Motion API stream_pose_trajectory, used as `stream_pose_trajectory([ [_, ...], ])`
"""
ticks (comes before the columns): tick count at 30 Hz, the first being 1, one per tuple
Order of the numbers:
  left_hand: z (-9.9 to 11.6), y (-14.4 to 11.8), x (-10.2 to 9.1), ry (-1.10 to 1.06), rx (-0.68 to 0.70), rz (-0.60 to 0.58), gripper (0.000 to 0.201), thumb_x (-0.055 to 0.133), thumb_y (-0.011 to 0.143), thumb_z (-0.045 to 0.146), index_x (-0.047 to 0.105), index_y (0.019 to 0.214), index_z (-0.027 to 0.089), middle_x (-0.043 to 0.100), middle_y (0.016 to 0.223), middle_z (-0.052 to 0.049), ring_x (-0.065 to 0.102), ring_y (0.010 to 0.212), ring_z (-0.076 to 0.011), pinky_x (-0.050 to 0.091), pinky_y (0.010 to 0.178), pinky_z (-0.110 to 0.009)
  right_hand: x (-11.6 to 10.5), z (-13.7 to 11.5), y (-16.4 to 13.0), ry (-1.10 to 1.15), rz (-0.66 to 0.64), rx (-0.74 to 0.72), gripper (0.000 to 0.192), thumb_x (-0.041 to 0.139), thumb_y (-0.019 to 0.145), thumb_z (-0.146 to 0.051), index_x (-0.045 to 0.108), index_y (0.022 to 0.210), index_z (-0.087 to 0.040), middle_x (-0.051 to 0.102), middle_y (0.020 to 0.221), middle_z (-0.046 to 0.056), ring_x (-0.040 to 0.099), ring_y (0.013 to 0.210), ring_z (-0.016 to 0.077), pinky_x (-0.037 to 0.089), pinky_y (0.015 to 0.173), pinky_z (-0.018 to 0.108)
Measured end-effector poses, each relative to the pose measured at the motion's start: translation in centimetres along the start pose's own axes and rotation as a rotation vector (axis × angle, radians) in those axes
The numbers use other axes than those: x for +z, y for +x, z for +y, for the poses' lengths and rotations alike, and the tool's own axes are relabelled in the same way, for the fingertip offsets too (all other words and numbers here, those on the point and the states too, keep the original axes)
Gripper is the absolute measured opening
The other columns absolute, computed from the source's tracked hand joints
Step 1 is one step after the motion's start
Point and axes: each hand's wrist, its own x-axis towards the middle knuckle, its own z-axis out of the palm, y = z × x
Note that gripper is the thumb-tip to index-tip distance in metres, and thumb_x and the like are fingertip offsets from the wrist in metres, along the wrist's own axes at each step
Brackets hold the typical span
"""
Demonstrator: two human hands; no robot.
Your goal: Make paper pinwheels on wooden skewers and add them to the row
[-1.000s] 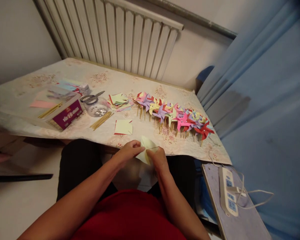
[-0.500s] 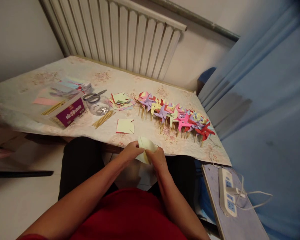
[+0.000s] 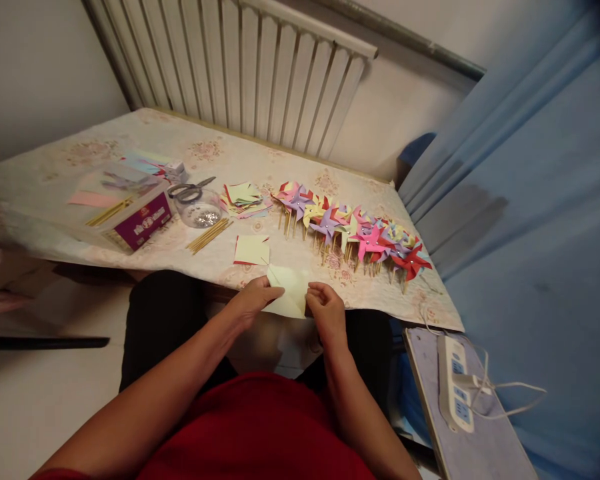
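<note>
Holding the pale green paper (image 3: 291, 292) by its left edge, the left hand (image 3: 253, 297) pinches with the thumb on top; the right hand (image 3: 328, 310) is at the opposite edge, fingers bent (whether they grip cannot be told). The sheet is at the front edge of the table (image 3: 173, 137), its far left corner near the stack of squares (image 3: 251, 250). Floral cloth between that stack and the pinwheels (image 3: 349, 230) affords working room; wooden sticks (image 3: 210, 237) lie to the left of the stack.
</note>
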Motion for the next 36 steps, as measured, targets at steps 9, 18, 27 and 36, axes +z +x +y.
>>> stream_pose_trajectory([
  [9,0.7,-0.6,0.2,-0.100,0.026,-0.011,0.040,0.073,0.057,0.018,0.066,0.095,0.011,0.074,0.083,-0.007,0.068,0.070,-0.0200,0.050,0.067,-0.030,-1.8,-1.0,-1.4,-0.255,-0.077,-0.357,0.011,0.060,0.082,-0.025,0.070,0.085,-0.022,0.067,0.079,0.001,0.062,0.070,0.0158,0.050,0.066,0.027],
  [18,0.5,-0.6,0.3,-0.081,0.036,-0.018,0.039,0.072,0.058,0.019,0.065,0.096,0.010,0.073,0.076,-0.006,0.064,0.061,-0.0160,0.047,0.061,-0.027,-2.4,-1.2,-1.5,-0.081,-0.316,-0.081,0.016,0.059,0.080,-0.024,0.071,0.090,-0.021,0.069,0.075,-0.001,0.054,0.049,0.0086,0.042,0.051,0.022],
  [27,0.2,-0.6,0.6,-0.032,0.050,-0.007,0.040,0.073,0.059,0.023,0.065,0.096,0.010,0.071,0.075,-0.005,0.062,0.062,-0.0154,0.045,0.060,-0.026,-2.0,-1.1,-1.7,0.063,-0.409,0.055,0.020,0.061,0.073,-0.023,0.071,0.090,-0.021,0.071,0.082,-0.001,0.052,0.042,0.0067,0.035,0.045,0.021],
  [36,-0.3,-0.8,1.0,0.052,0.127,-0.037,0.039,0.072,0.064,0.029,0.067,0.097,0.010,0.069,0.074,-0.003,0.058,0.064,-0.0143,0.041,0.061,-0.025,-0.7,-1.4,-2.0,0.053,-0.343,0.065,0.013,0.063,0.076,-0.031,0.067,0.084,-0.021,0.070,0.069,-0.002,0.053,0.041,0.0098,0.033,0.045,0.022],
])
